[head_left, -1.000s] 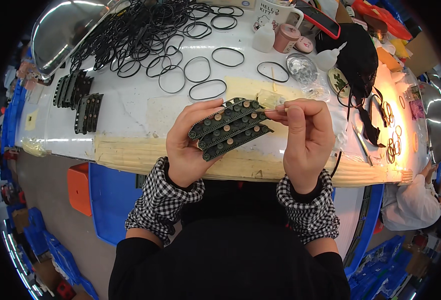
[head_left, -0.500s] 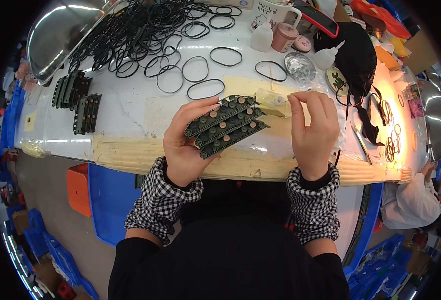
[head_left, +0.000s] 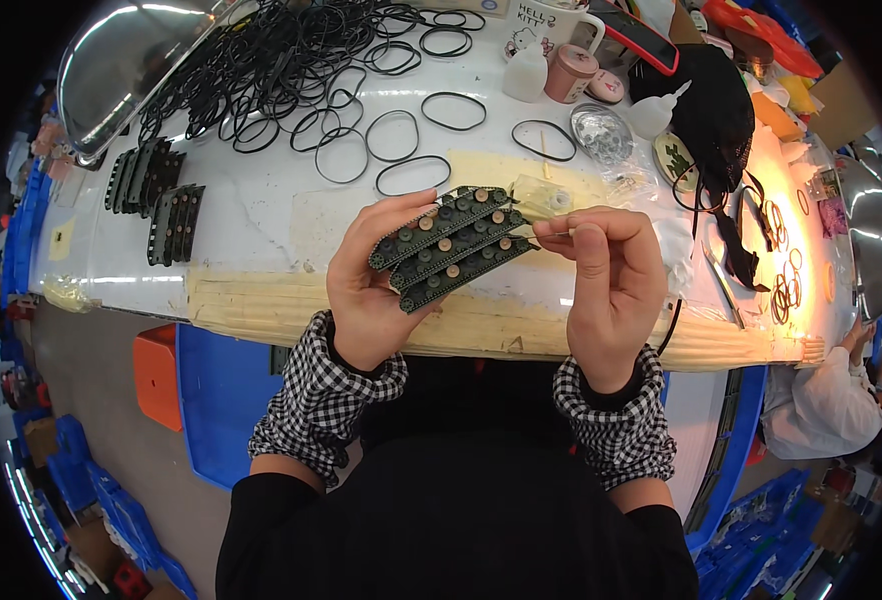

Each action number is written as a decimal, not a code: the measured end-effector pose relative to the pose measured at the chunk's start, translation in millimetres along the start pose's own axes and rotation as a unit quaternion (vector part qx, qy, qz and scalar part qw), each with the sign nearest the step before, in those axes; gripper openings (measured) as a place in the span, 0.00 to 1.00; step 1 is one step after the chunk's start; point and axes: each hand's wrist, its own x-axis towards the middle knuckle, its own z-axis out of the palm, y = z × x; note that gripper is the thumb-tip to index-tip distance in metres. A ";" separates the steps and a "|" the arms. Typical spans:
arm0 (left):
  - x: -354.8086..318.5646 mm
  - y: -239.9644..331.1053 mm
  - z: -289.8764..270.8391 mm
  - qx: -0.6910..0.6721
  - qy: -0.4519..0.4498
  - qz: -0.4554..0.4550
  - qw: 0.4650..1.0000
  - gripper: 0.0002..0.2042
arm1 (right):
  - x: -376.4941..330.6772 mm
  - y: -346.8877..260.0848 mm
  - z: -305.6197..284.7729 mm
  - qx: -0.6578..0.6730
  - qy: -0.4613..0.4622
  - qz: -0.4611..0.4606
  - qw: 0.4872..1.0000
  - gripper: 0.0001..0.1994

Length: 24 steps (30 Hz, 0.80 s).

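My left hand [head_left: 366,280] holds three dark green strips [head_left: 451,245] side by side, each studded with small round tan and grey buttons. The strips slant up to the right above the table's front edge. My right hand [head_left: 611,275] is just to their right, its thumb and forefinger pinched on a thin pale stick whose tip touches the end of the strips. Both wrists wear black-and-white checked cuffs.
A heap of black rubber rings [head_left: 261,60] covers the far left of the white table [head_left: 251,225], with loose rings [head_left: 413,175] nearer. More green strips [head_left: 156,195] lie at left. A mug [head_left: 546,20], small bottles, a black bag [head_left: 706,105] and another person's sleeve [head_left: 811,400] are at right.
My right hand drew away to the right of the strips and has come back to their end. The strips shifted slightly in my left hand.
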 end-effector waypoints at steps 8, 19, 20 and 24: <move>0.1 -0.8 -0.6 0.015 -0.002 0.012 1.000 0.30 | 0.4 1.9 0.7 -0.033 -0.003 -0.021 0.999 0.05; 0.3 -3.9 -0.6 -0.006 0.005 0.022 1.000 0.31 | 21.2 14.1 -21.7 -0.277 0.068 -0.146 0.947 0.02; 0.5 -3.5 -0.6 -0.005 0.004 0.022 1.000 0.31 | 25.0 16.4 -24.9 -0.366 0.061 -0.191 0.909 0.02; 0.1 -2.5 -0.7 0.006 0.002 0.022 1.000 0.31 | 26.1 17.8 -24.5 -0.479 0.007 -0.193 0.856 0.03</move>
